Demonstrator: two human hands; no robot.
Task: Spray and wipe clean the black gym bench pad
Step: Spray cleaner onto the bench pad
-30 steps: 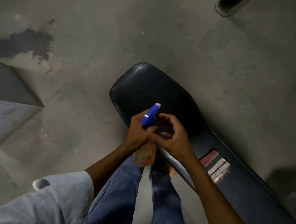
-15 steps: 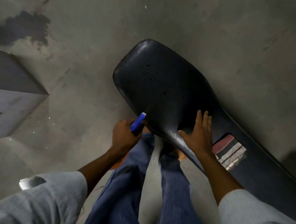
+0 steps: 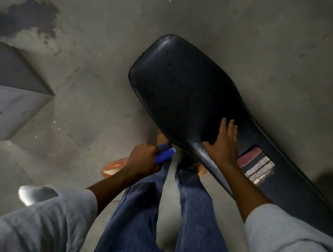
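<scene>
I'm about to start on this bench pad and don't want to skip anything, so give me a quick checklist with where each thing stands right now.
1. Spray bottle in hand: ok, the left hand grips it by the blue nozzle.
2. Nozzle aimed at the bench pad: not ok, the bottle hangs low beside the pad's near edge.
3. Pad steadied: ok, the right hand lies flat on it, fingers spread.
4. Cloth ready for wiping: not ok, none in view.
5. Pad already wet: cannot tell, only small specks show.
6. Taped patch clear of the hand: ok.
</scene>
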